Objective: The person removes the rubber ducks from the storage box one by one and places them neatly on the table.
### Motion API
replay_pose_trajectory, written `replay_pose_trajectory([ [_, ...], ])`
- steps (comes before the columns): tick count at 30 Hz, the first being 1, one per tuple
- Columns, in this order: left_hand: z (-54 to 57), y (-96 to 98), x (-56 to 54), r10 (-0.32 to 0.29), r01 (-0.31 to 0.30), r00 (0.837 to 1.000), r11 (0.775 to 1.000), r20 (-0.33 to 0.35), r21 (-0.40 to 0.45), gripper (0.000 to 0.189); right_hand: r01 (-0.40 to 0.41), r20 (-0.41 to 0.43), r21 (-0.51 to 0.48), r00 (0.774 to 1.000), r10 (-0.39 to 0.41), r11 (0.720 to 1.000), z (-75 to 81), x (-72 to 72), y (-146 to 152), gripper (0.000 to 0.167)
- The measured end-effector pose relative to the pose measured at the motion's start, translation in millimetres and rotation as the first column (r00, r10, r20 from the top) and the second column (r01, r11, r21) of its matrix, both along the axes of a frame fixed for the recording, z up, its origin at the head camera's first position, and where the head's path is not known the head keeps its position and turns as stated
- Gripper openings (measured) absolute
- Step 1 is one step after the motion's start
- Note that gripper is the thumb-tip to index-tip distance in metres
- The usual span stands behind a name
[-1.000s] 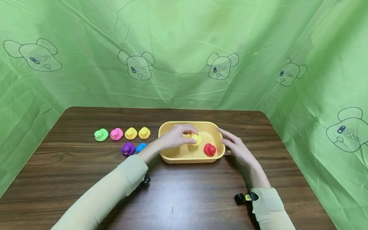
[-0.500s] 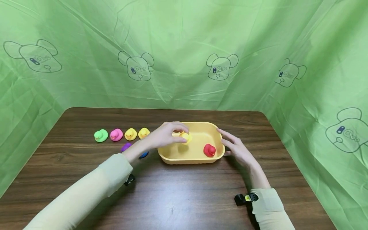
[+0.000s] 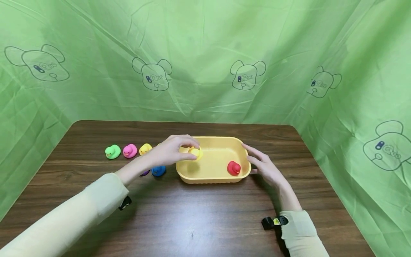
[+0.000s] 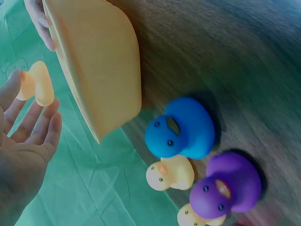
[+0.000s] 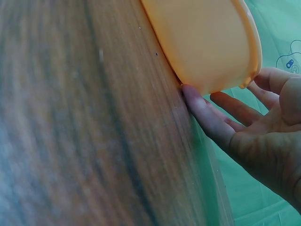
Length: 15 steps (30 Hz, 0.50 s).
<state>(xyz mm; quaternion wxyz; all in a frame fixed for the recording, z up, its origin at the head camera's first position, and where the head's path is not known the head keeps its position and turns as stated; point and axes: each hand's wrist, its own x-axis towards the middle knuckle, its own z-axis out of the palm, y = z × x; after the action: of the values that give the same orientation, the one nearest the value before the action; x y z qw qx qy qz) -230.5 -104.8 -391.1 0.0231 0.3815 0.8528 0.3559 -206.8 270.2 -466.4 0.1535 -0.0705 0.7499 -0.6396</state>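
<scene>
My left hand (image 3: pixel 171 150) pinches a yellow rubber duck (image 3: pixel 197 153) between thumb and fingers, over the left end of a yellow plastic tub (image 3: pixel 215 162). In the left wrist view this duck (image 4: pixel 43 84) shows beside the tub's rim, held at the fingertips. A red rubber duck (image 3: pixel 233 168) sits inside the tub at the front right. At the tub's right end rests my right hand (image 3: pixel 268 167), its fingers loosely spread against the outer wall and rim. The right wrist view shows those fingertips (image 5: pixel 192 93) at the tub wall (image 5: pixel 207 47).
Left of the tub stand a green duck (image 3: pixel 112 151), a pink duck (image 3: pixel 130 151) and a yellow duck (image 3: pixel 145 149). A blue duck (image 3: pixel 158 171) and a purple duck (image 4: pixel 233 183) are nearer; my left wrist partly covers the row. Green cloth (image 3: pixel 205 100) hangs behind the table.
My left hand has moved left with the yellow duck, from the tub's middle to its left end. My right hand and the red duck have stayed in place.
</scene>
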Motion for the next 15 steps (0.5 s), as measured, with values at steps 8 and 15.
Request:
replay_pose_trajectory([
  [8, 3.5, -17.8, 6.1, 0.023, -0.023, 1.000, 1.000, 0.015, 0.004, 0.023, -0.004, -0.004, 0.006, 1.000, 0.004, 1.000, -0.5, -0.2, 0, 0.053],
  [15, 7.1, -33.2, 10.5, 0.050, -0.050, 0.998, 0.999, 0.028, -0.009, 0.025, -0.005, -0.004, 0.006, 1.000, 0.005, 1.000, -0.7, -0.3, 0, 0.054],
])
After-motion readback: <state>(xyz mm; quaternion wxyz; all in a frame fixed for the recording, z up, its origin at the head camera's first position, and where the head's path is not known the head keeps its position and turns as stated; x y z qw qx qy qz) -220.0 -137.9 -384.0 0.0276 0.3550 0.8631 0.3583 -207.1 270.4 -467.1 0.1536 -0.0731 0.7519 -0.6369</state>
